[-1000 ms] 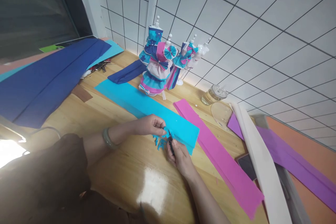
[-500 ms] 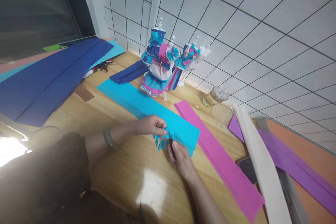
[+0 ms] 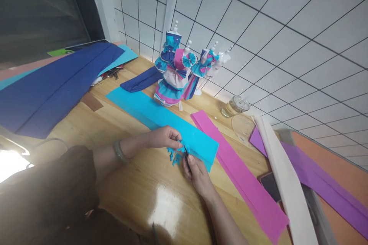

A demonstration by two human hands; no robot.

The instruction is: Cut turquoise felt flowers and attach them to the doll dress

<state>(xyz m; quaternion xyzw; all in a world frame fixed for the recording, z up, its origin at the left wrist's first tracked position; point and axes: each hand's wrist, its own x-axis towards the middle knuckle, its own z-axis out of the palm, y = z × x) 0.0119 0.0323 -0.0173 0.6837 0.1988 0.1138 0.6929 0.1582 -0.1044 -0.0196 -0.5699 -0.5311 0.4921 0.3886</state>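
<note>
My left hand [image 3: 167,138] pinches a small piece of blue crepe paper [image 3: 183,147] between thumb and fingers. My right hand [image 3: 196,172] is closed round small dark scissors [image 3: 187,159], whose blades meet the edge of that piece. Blue paper scraps [image 3: 176,158] lie on the wood just below the fingers. Behind both hands a wide strip of bright blue crepe paper [image 3: 161,116] stretches diagonally over the table. The exact cut shape of the held piece is too small to make out.
Several small dress forms in paper dresses [image 3: 175,78] stand against the tiled wall. A pink strip [image 3: 238,176], a white strip [image 3: 283,176] and a purple strip [image 3: 322,180] lie to the right, near a lidded glass jar [image 3: 235,106]. Dark blue paper [image 3: 60,84] covers the left side.
Almost nothing differs. The right hand and scissors have shifted very slightly left at the blue piece; the left hand keeps its pinch.
</note>
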